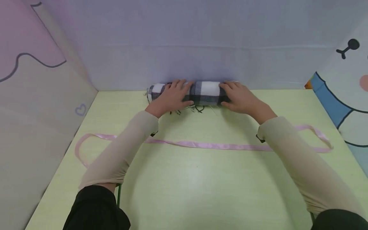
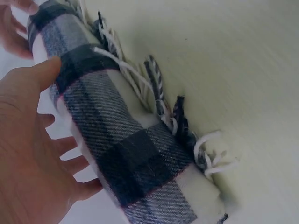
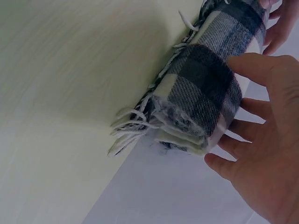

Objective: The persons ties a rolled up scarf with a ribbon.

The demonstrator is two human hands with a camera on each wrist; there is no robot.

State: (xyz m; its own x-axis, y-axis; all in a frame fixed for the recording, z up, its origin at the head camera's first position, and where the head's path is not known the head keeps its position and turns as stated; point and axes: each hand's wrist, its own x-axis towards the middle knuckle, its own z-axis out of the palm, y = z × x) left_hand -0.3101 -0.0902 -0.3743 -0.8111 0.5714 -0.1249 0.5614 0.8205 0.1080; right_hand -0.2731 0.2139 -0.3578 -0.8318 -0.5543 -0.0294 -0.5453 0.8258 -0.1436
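Observation:
A rolled plaid scarf point(image 1: 209, 92) in black, grey and white lies along the table's far edge, against the backdrop. My left hand point(image 1: 173, 97) holds it left of its middle, and my right hand point(image 1: 241, 98) holds it near its right end. In the left wrist view, the thumb rests on the roll point(image 2: 110, 116) while the fingers reach behind it. The right wrist view shows the same kind of hold, close to the layered end of the roll point(image 3: 198, 70). Knotted fringe point(image 2: 161, 93) sticks out along the side facing me.
Across the table point(image 1: 198, 182), between my forearms and nearer than the scarf, stretches a pink satin ribbon point(image 1: 212, 146). Its looped ends lie to the left and right, and both sleeves pass over it. Printed fabric walls point(image 1: 201, 60) stand behind and on both sides.

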